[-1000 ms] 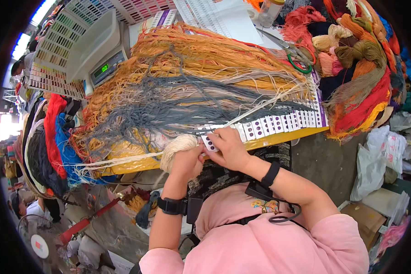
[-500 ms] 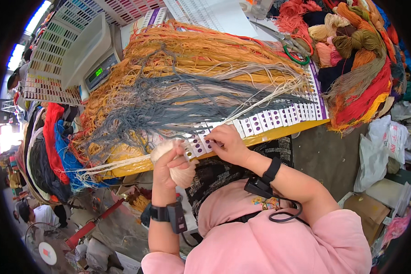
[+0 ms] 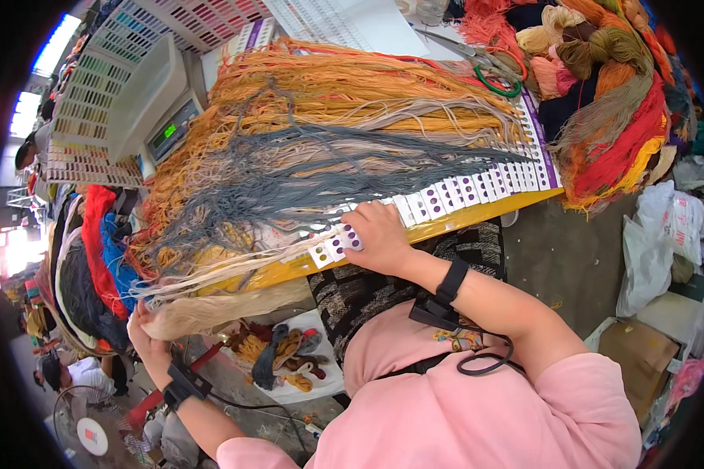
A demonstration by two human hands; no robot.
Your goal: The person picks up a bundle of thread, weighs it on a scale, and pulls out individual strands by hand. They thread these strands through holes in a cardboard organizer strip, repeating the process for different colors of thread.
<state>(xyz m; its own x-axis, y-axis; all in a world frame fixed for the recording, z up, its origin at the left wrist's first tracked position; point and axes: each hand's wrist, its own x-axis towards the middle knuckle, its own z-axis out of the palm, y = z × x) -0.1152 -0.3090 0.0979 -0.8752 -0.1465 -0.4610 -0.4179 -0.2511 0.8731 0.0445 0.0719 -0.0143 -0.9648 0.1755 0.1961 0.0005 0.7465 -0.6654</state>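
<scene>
My left hand (image 3: 144,332), at the left beyond the yellow table edge, is closed on one end of a cream yarn hank (image 3: 227,308). The hank stretches rightward below the edge of the table. My right hand (image 3: 379,238) is closed over the white hole-punched cards (image 3: 461,190) at the front edge, fingers curled down and thumb against a card. Loose cream yarn strands (image 3: 274,255) run from near my left hand to the right hand's fingers, where they disappear. Grey-blue yarn (image 3: 289,176) and orange yarn (image 3: 328,82) lie spread behind the cards.
Green- and red-handled scissors (image 3: 485,66) lie at the back right, beside piled yarn hanks (image 3: 594,86). A digital scale (image 3: 168,133) stands at the back left. Below the table are more yarn bundles (image 3: 278,356) and a fan (image 3: 92,436).
My left hand has moved left and down, and the bunched cream hank now hangs stretched out. The cream strands across the cards at right have shifted left to my right hand.
</scene>
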